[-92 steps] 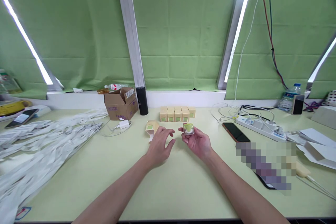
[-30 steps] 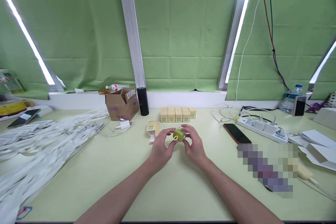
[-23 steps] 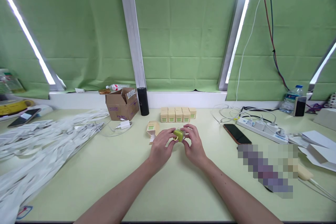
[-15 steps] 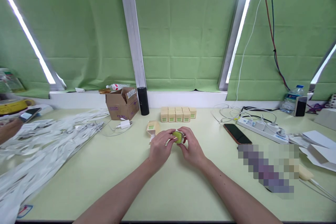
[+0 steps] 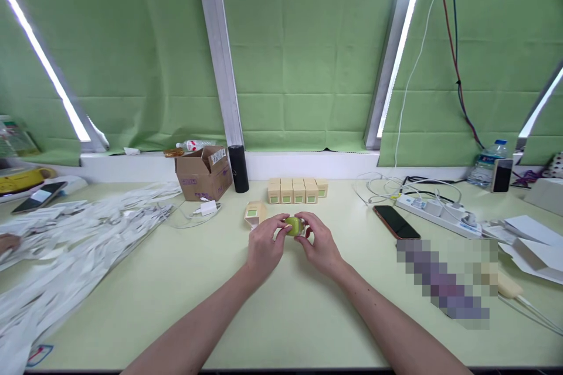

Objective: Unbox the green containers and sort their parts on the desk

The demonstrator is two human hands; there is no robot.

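Both hands meet over the middle of the pale green table (image 5: 285, 310). A small round green item (image 5: 294, 225) sits between the fingertips of my left hand (image 5: 264, 246) and my right hand (image 5: 321, 246); both grip it just above the table. Just left of my left hand lies an open cream box with a green label (image 5: 254, 212). Behind the hands stands a row of several matching cream boxes (image 5: 297, 190).
A brown carton (image 5: 202, 173), a black cylinder (image 5: 238, 167) and a white charger (image 5: 206, 208) stand at the back left. White strips (image 5: 65, 246) cover the left side. A phone (image 5: 394, 221), a power strip (image 5: 435, 211) and cables lie on the right. Another person's hand (image 5: 7, 242) shows at the far left edge.
My left hand has come over to join the right on the green item. Both hands have turned it between the fingers and lowered it slightly. Another person's hand has appeared at the left edge.
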